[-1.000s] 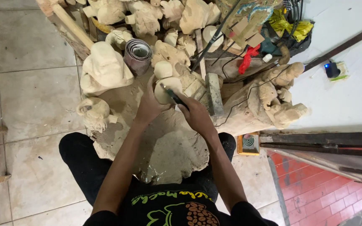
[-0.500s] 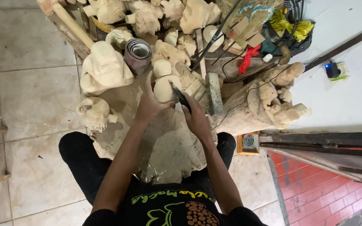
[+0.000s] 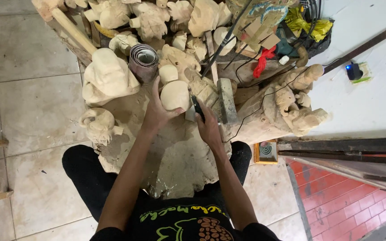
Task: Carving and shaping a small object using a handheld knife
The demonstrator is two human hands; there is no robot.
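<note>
The left hand (image 3: 157, 111) wraps its fingers around the near left side of a rounded, pale wood carving (image 3: 174, 95), with the thumb up along the left edge, so the hand is closed on the piece and steadies it. The carving sits near the middle of the scene, on the far part of a wide, rough wood slab (image 3: 175, 156) that lies across the person's lap and serves as the bench. The right hand (image 3: 208, 127) is just to the right of the carving and slightly nearer; it is curled tight around a dark-handled tool (image 3: 197, 108). The tool's long axis runs from the fist up and to the left, and its tip meets the carving's near right edge; whether the tip bites into the wood is too small to tell. So the carving lies up and left of the right hand and right and far of the left palm, with the two hands flanking it closely. A smaller round piece (image 3: 168, 72) sits just beyond the carving, touching or nearly so. A roll of sandpaper (image 3: 143, 60) stands farther left, a large pale figure (image 3: 108, 76) beside it, and a flat grey block (image 3: 226, 100) lies just right of the tool.
</note>
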